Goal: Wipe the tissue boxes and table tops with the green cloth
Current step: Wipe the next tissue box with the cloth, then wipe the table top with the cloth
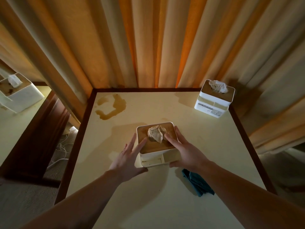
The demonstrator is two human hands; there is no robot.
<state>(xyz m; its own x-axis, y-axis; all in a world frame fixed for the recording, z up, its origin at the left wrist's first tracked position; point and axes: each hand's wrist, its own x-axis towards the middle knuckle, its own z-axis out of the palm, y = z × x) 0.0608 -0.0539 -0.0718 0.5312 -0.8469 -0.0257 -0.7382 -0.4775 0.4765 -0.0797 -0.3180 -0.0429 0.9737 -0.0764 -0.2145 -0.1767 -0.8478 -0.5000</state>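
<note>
A white tissue box with a wooden lid (156,146) stands in the middle of the cream table top (189,129), a tissue sticking out of it. My left hand (130,156) lies against its left side with fingers straight, fingertips on the lid. My right hand (183,151) holds its right side, thumb at the front corner, fingers over the lid edge. The green cloth (198,182) lies crumpled on the table under my right forearm. A second tissue box (214,98) stands at the far right corner. A brown spill stain (112,106) marks the far left of the table.
A third tissue box (18,91) stands on a neighbouring table (13,126) at the left. Beige curtains (148,38) hang right behind the table. White cables (61,149) lie on the floor in the gap between the tables. The table has a dark wooden rim (77,133).
</note>
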